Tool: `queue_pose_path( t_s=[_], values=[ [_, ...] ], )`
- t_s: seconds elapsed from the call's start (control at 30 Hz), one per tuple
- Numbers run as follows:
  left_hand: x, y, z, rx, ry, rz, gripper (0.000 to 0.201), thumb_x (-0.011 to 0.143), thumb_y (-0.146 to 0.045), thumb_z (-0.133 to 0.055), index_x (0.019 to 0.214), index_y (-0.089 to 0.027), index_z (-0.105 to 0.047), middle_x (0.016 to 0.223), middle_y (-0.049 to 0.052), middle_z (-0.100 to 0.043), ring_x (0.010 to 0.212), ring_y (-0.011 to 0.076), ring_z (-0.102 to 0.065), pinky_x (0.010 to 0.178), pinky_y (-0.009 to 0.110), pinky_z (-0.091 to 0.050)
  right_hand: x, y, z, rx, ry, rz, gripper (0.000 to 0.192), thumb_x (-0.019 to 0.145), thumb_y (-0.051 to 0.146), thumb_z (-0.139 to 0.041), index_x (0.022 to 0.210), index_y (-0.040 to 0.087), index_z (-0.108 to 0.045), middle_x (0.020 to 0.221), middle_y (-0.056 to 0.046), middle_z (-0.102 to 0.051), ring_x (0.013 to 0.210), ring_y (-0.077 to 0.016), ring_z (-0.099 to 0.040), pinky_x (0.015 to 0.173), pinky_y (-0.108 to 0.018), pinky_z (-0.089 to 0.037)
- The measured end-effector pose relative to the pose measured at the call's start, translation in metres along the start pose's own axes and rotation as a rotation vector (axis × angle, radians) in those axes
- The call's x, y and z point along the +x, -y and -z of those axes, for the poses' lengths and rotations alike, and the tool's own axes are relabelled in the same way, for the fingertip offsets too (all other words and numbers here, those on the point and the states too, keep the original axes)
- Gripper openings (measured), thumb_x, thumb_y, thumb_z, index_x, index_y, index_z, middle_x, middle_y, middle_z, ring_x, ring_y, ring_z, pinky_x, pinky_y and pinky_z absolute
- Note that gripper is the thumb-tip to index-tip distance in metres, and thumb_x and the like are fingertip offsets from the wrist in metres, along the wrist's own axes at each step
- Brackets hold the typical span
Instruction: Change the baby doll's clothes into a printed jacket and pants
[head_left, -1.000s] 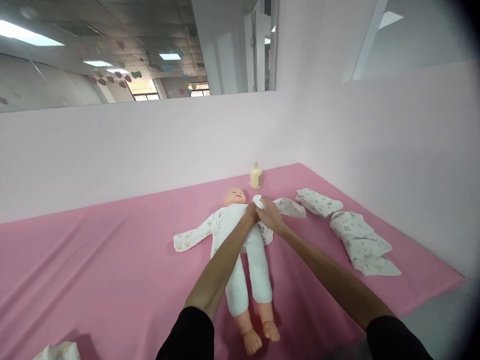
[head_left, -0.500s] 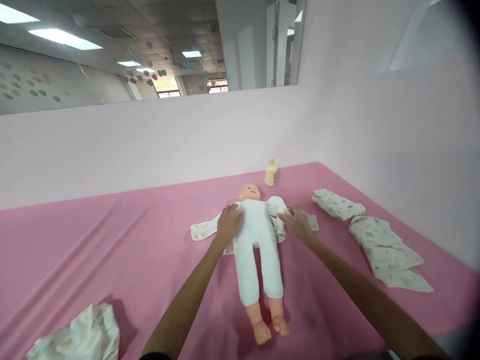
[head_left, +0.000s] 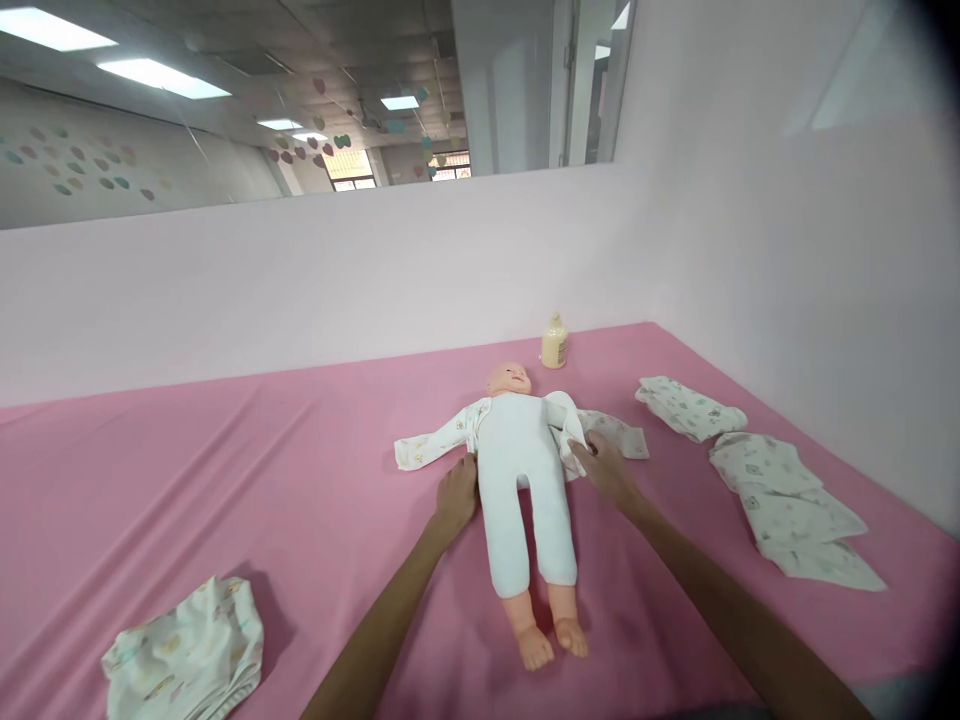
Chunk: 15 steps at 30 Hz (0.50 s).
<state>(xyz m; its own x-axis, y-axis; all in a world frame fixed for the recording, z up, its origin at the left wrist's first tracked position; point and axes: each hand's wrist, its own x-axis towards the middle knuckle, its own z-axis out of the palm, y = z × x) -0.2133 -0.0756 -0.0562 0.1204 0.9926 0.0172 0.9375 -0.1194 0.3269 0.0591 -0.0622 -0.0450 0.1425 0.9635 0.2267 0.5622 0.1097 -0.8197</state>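
Our left hand (head_left: 457, 492) rests flat, fingers loose, against the doll (head_left: 521, 470) at its left side. Our right hand (head_left: 606, 468) pinches the printed garment (head_left: 577, 432) by the doll's right side.

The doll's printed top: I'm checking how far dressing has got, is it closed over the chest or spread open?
Spread open: the top lies flat beside the doll, chest uncovered.

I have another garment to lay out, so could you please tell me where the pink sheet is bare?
Bare: the wide stretch of pink sheet between the baby doll, the back wall and the crumpled printed cloth. Crowded: right of the doll, the folded printed garments and cream bottle.
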Motion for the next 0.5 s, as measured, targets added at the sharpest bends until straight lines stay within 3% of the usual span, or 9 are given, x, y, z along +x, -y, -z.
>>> queue_pose_path(
  t_s=[0.07,0.17,0.3,0.4,0.5],
  values=[
    [0.002,0.004,0.006,-0.078,-0.027,0.036,0.02,0.091,-0.015,-0.036,0.099,-0.019,-0.054,0.102,0.01,-0.068,0.088,0.0246,-0.062,0.07,0.033,-0.042,0.001,0.01,0.009,0.023,-0.006,0.012,0.037,0.086,0.043,-0.048,0.064,0.024,-0.026,0.063,0.003,-0.033,0.06,-0.0137,-0.035,0.055,-0.028,-0.029],
    [0.009,0.013,0.03,-0.31,-0.102,0.124,0.019,0.092,-0.022,-0.038,0.082,-0.021,-0.054,0.088,0.006,-0.067,0.08,0.0208,-0.061,0.068,0.031,-0.042,0.006,0.03,0.028,0.057,-0.051,0.0,0.035,0.084,0.043,-0.051,0.063,0.023,-0.031,0.063,0.003,-0.038,0.06,-0.0136,-0.037,0.054,-0.027,-0.029],
    [0.01,0.019,0.068,-0.687,-0.198,0.177,0.014,0.088,-0.031,-0.051,0.083,-0.02,-0.057,0.078,0.001,-0.061,0.07,0.0149,-0.055,0.063,0.026,-0.042,0.008,0.059,0.042,0.117,-0.072,-0.013,0.038,0.084,0.044,-0.055,0.064,0.024,-0.029,0.062,0.003,-0.036,0.057,-0.0125,-0.033,0.05,-0.027,-0.027],
    [0.001,0.011,0.081,-0.911,-0.178,0.161,0.02,0.088,-0.038,-0.053,0.086,-0.019,-0.056,0.066,-0.003,-0.052,0.059,0.0109,-0.047,0.056,0.023,-0.039,-0.001,0.069,0.033,0.113,0.07,0.074,0.036,0.085,0.044,-0.056,0.066,0.024,-0.033,0.063,0.003,-0.038,0.058,-0.0131,-0.035,0.051,-0.027,-0.028],
    [-0.009,0.0,0.08,-0.861,-0.052,0.15,0.021,0.089,-0.039,-0.052,0.088,-0.018,-0.057,0.07,-0.002,-0.054,0.061,0.0109,-0.049,0.057,0.023,-0.041,-0.013,0.065,0.019,0.059,0.378,0.158,0.035,0.085,0.046,-0.057,0.068,0.023,-0.037,0.062,0.004,-0.044,0.058,-0.0126,-0.038,0.052,-0.026,-0.029]
  ],
)
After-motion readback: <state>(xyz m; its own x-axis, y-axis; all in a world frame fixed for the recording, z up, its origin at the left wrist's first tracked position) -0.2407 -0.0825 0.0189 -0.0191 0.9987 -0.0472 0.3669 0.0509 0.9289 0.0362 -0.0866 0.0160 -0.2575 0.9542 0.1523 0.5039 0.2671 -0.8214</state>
